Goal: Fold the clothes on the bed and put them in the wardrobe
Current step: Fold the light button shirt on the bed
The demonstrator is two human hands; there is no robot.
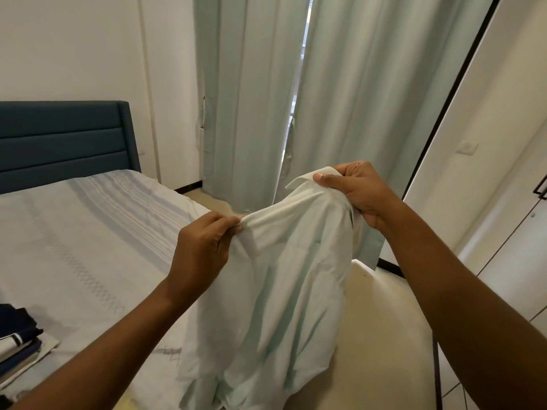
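A pale mint collared shirt [275, 294] hangs in the air beside the bed [74, 238], its lower part draping down past the mattress edge. My left hand [201, 250] pinches the shirt's upper edge at one shoulder. My right hand [358, 190] grips it by the white collar, higher and further right. The white wardrobe [509, 179] with a black handle stands at the right. A stack of folded dark and white clothes [17, 338] lies on the bed at the lower left.
A blue padded headboard [65, 143] stands at the back left. Pale green curtains [340, 99] hang ahead, with a narrow gap. Cream floor [384, 335] runs between bed and wardrobe.
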